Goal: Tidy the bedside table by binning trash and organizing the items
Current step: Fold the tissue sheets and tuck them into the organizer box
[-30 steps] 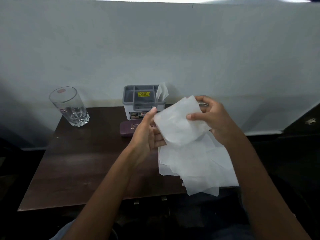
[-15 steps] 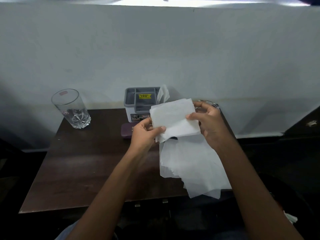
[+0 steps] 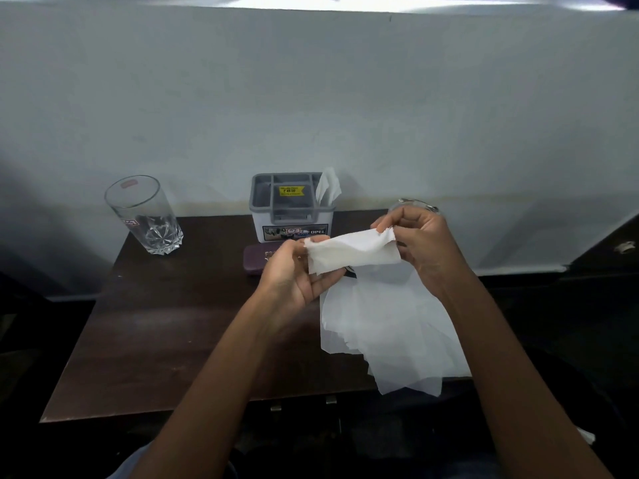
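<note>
A white tissue [image 3: 352, 252], folded into a narrow strip, is held above the dark wooden bedside table [image 3: 166, 326]. My left hand [image 3: 297, 271] pinches its left end and my right hand [image 3: 420, 242] pinches its right end. Under them a loose pile of white tissues [image 3: 390, 326] lies on the table's right side and hangs over the front edge. A grey compartment organizer [image 3: 292, 209] stands at the back centre with one tissue [image 3: 327, 186] sticking up from its right slot.
A clear drinking glass [image 3: 145, 216] stands at the table's back left. A purple case [image 3: 257, 259] lies in front of the organizer, partly hidden by my left hand. Another glass rim [image 3: 413, 203] shows behind my right hand. A pale wall backs the table.
The tissue between my hands has gone from a flat open sheet to a narrow folded strip. Both hands have stayed above the table's right side.
</note>
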Available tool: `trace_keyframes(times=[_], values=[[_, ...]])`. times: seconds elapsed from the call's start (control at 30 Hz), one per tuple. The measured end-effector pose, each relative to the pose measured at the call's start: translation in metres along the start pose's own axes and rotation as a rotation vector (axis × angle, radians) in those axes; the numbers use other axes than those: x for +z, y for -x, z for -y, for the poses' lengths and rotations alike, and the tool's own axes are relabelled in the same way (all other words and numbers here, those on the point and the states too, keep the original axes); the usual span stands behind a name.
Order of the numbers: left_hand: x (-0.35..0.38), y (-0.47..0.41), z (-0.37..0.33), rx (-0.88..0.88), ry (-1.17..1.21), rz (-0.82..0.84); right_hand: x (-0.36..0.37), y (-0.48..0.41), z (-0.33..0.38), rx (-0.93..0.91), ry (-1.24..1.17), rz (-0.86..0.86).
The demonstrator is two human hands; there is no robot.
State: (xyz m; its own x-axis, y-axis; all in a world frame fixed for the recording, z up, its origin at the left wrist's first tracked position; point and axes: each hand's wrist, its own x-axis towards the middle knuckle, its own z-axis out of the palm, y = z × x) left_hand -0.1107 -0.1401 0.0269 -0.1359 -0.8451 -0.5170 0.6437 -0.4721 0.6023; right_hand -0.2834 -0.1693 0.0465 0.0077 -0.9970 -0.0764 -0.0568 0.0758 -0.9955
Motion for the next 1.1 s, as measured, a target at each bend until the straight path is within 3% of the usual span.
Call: trace_keyframes(times=[0.2, 0.4, 0.5, 0.6, 0.7, 0.93, 1.1], values=[[0.001, 0.000, 0.003, 0.059, -0.127, -0.068, 0.002, 0.000, -0.001, -0.039, 0.070, 0.017], [-0.001, -0.001, 0.007, 0.223, -0.325, -0.185, 0.004, 0.000, 0.000, 0.090, -0.068, 0.023], [-0.002, 0.001, 0.006, 0.306, -0.385, -0.191, 0.008, 0.003, -0.005, 0.162, 0.069, 0.115], [-0.005, 0.003, 0.004, 0.371, -0.398, -0.192, 0.014, 0.006, -0.004, 0.156, 0.081, 0.052], [-0.010, 0.007, -0.002, 0.399, -0.362, -0.202, 0.021, 0.007, -0.003, 0.164, -0.014, -0.042], [-0.020, 0.008, -0.011, 0.450, -0.236, -0.243, 0.046, 0.001, 0.002, 0.073, 0.072, -0.153], [-0.027, 0.004, -0.021, 0.404, -0.023, -0.356, 0.063, -0.053, 0.044, -0.200, 0.260, -0.284]])
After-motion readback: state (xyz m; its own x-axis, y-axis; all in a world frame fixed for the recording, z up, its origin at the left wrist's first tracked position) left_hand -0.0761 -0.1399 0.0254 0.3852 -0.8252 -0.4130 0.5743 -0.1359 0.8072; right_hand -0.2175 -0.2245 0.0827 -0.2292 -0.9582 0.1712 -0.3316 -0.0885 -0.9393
